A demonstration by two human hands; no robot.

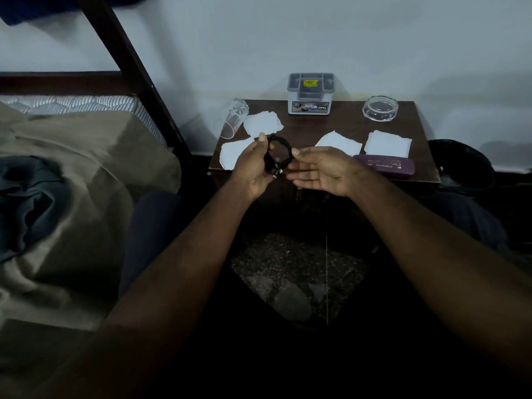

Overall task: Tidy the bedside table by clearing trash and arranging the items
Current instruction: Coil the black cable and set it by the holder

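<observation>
A dark wooden bedside table [322, 125] stands against the wall. My left hand [253, 165] grips a coiled black cable [277, 156] above its front edge. My right hand [322, 171] is open, palm up, its thumb touching the coil's right side. Several white paper pieces lie on the table: one [263, 122] at the back left, one [231, 152] at the front left, one [341, 142] in the middle, one [387, 144] at the right. A clear drinking glass [231, 119] lies on its side at the left edge.
A grey organiser box [311, 93] stands at the table's back centre. A glass ashtray [380, 108] sits at the back right. A purple case [384, 165] lies at the front right. A dark bin [460, 165] stands right of the table. The bed [72, 180] fills the left.
</observation>
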